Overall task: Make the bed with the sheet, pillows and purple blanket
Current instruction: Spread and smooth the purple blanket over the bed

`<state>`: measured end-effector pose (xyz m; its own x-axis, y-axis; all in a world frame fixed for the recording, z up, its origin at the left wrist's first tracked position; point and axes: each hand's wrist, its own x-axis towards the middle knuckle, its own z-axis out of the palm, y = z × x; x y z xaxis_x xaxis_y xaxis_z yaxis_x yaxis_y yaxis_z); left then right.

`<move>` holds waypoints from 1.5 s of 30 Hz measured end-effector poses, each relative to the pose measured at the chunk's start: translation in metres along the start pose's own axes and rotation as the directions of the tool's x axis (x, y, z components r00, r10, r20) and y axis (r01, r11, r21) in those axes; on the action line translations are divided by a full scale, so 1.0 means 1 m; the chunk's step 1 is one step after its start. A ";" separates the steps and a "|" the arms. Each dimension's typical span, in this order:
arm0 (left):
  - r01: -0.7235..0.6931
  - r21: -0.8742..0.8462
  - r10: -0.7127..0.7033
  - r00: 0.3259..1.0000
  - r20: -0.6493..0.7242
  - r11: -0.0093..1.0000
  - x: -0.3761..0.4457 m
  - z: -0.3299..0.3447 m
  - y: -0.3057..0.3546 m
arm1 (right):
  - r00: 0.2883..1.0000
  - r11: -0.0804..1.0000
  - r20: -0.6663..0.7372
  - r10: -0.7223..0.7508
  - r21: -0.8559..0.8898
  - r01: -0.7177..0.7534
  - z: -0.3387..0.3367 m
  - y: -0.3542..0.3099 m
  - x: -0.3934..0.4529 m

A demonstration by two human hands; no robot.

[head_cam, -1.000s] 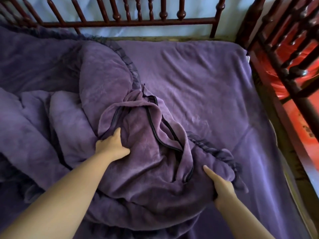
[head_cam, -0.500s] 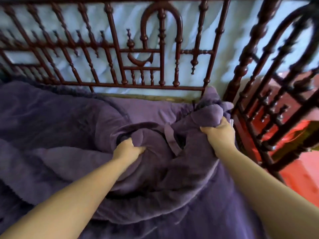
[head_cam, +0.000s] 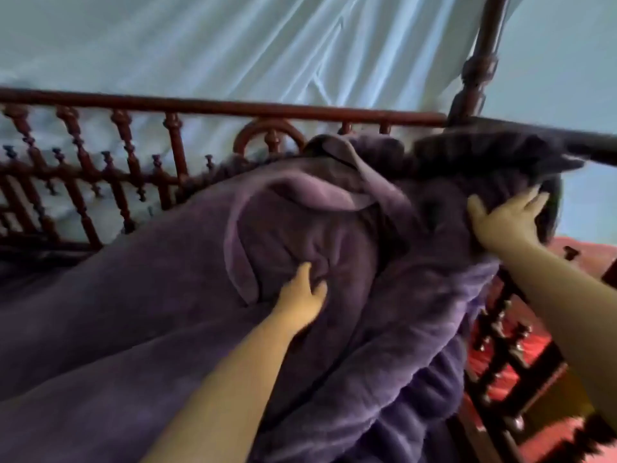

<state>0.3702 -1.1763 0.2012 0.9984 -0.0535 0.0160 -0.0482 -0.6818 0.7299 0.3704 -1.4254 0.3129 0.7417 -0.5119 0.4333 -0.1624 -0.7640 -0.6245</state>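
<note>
Against the far corner of the bed, I see the purple blanket (head_cam: 167, 329) bunched into a thick heap that rises from the lower left up to the carved corner post (head_cam: 480, 61). My left hand (head_cam: 302, 295) is sunk into the middle of the heap, fingers curled into the plush cloth and gathering a pucker of folds around them, so it is grasping the blanket. My right hand (head_cam: 507, 218) is higher and further right, at the top of the heap just below the side rail (head_cam: 594, 145); its fingers are spread and bent over a dark fold of the blanket, thumb on the near side, gripping that fold. A dark ruffled edge of the blanket (head_cam: 494, 152) lies along and over that rail near the post.

Behind the heap runs the reddish-brown spindled headboard (head_cam: 100, 182), its top bar crossing the view, with an arched ornament (head_cam: 270, 135) showing just above the blanket. Pale blue-white fabric (head_cam: 233, 45) hangs behind the spindles. On the right, beneath my right forearm, the turned spindles of the side railing (head_cam: 500, 335) stand in front of a red floor or covering (head_cam: 494, 372); I cannot tell which. The picture is motion-blurred, so fine detail of the folds is unclear.
</note>
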 end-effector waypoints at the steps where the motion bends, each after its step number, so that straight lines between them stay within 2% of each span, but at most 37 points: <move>1: 0.010 0.159 -0.045 0.976 0.213 0.987 -0.003 0.030 -0.022 | 0.988 0.988 0.156 0.019 -0.154 0.005 0.025 0.024 -0.015; 2: -0.044 0.290 -0.065 0.932 0.356 0.956 -0.011 0.053 -0.044 | 0.945 0.964 0.323 0.059 -0.265 0.031 0.048 0.046 -0.035; 4: -0.166 0.461 -0.102 0.858 0.503 0.872 -0.031 0.091 -0.082 | 0.769 0.935 0.623 0.145 -0.339 0.098 0.092 0.091 -0.092; 5: -0.230 0.519 -0.141 0.803 0.579 0.823 -0.047 0.105 -0.103 | 0.679 0.917 0.728 0.095 -0.330 0.226 0.116 0.126 -0.124; 6: -0.273 0.558 -0.189 0.751 0.633 0.783 -0.058 0.112 -0.120 | 0.492 0.897 0.856 0.159 -0.333 0.290 0.125 0.150 -0.152; 7: -0.300 0.577 -0.226 0.710 0.667 0.760 -0.069 0.117 -0.135 | 0.440 0.878 0.872 0.214 -0.370 0.305 0.139 0.168 -0.175; 8: -0.306 0.595 -0.263 0.684 0.680 0.743 -0.075 0.119 -0.148 | 0.526 0.816 0.826 0.204 -0.441 0.375 0.152 0.171 -0.200; 9: -0.302 0.607 -0.288 0.672 0.683 0.735 -0.083 0.119 -0.161 | 0.409 0.767 0.871 0.273 -0.453 0.454 0.159 0.174 -0.224; 10: -0.295 0.611 -0.297 0.670 0.680 0.734 -0.085 0.117 -0.169 | 0.346 0.768 0.889 0.300 -0.440 0.465 0.162 0.172 -0.246; 11: -0.282 0.606 -0.294 0.676 0.676 0.743 -0.089 0.116 -0.179 | 0.358 0.843 0.902 0.242 -0.379 0.382 0.169 0.177 -0.267; 12: -0.271 0.599 -0.276 0.697 0.662 0.753 -0.089 0.114 -0.184 | 0.424 0.888 0.873 0.239 -0.373 0.268 0.174 0.182 -0.276; 14: -0.269 0.606 -0.213 0.769 0.603 0.748 -0.093 0.111 -0.194 | 0.457 0.887 0.786 0.417 -0.461 -0.017 0.185 0.181 -0.293; 15: -0.268 0.630 -0.176 0.816 0.551 0.728 -0.096 0.111 -0.199 | 0.463 0.871 0.740 0.487 -0.453 -0.193 0.192 0.180 -0.297; 17: -0.210 0.697 -0.142 0.901 0.411 0.686 -0.096 0.110 -0.209 | 0.533 0.783 0.593 0.603 -0.313 -0.538 0.210 0.187 -0.300; 18: -0.152 0.728 -0.163 0.925 0.342 0.668 -0.094 0.108 -0.214 | 0.546 0.719 0.525 0.653 -0.202 -0.666 0.217 0.190 -0.298; 19: -0.087 0.750 -0.205 0.935 0.288 0.656 -0.090 0.105 -0.221 | 0.530 0.639 0.476 0.702 -0.091 -0.764 0.224 0.192 -0.295; 21: -0.001 0.769 -0.280 0.931 0.233 0.639 -0.081 0.100 -0.234 | 0.464 0.465 0.401 0.790 0.100 -0.880 0.235 0.192 -0.286; 23: -0.004 0.789 -0.268 0.939 0.214 0.614 -0.074 0.101 -0.246 | 0.371 0.325 0.371 0.851 0.184 -0.928 0.246 0.191 -0.270; 27: -0.118 0.829 -0.126 0.967 0.220 0.546 -0.063 0.113 -0.255 | 0.318 0.216 0.407 0.856 0.277 -0.936 0.262 0.193 -0.241; 29: -0.158 0.816 -0.078 0.967 0.241 0.556 -0.062 0.114 -0.254 | 0.366 0.269 0.492 0.790 0.259 -0.928 0.265 0.200 -0.231; 30: -0.156 0.798 -0.081 0.966 0.247 0.582 -0.062 0.112 -0.251 | 0.413 0.338 0.522 0.747 0.238 -0.911 0.265 0.201 -0.225; 31: -0.140 0.778 -0.098 0.963 0.251 0.613 -0.062 0.106 -0.250 | 0.482 0.436 0.522 0.704 0.220 -0.873 0.262 0.198 -0.221; 33: -0.060 0.684 -0.124 0.968 0.216 0.727 -0.059 0.089 -0.244 | 0.587 0.564 0.427 0.688 0.193 -0.803 0.252 0.185 -0.203; 35: 0.046 0.465 -0.130 0.980 0.150 0.884 -0.053 0.074 -0.233 | 0.704 0.683 0.370 0.606 0.211 -0.699 0.232 0.166 -0.175; 37: 0.132 0.156 -0.143 0.988 0.062 0.979 -0.045 0.056 -0.211 | 0.788 0.768 0.362 0.497 0.238 -0.594 0.230 0.133 -0.144; 38: 0.128 -0.002 -0.128 0.992 0.005 0.992 -0.040 0.047 -0.192 | 0.829 0.797 0.300 0.472 0.256 -0.546 0.223 0.116 -0.127; 39: 0.093 -0.135 -0.100 0.994 -0.042 0.986 -0.036 0.037 -0.168 | 0.881 0.845 0.168 0.442 0.253 -0.471 0.213 0.097 -0.107; 40: 0.046 -0.238 -0.067 0.995 -0.080 0.970 -0.035 0.031 -0.141 | 0.933 0.901 0.110 0.343 0.243 -0.360 0.196 0.078 -0.089; 42: -0.061 -0.376 0.012 0.991 -0.132 0.925 -0.034 0.025 -0.082 | 0.978 0.910 0.196 0.077 0.387 -0.149 0.146 0.036 -0.051; 43: -0.111 -0.430 0.046 0.986 -0.160 0.896 -0.033 0.029 -0.058 | 0.979 0.898 0.197 -0.048 0.439 -0.044 0.121 0.018 -0.036; 45: -0.193 -0.503 0.080 0.968 -0.238 0.843 -0.030 0.040 -0.020 | 0.992 0.922 0.086 -0.087 0.383 0.048 0.077 -0.002 -0.004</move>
<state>0.3402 -1.1902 0.1587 0.9693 0.0671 0.2364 -0.2194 -0.1973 0.9555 0.4178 -1.3918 0.2621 0.8063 -0.4074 0.4288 0.1353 -0.5787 -0.8042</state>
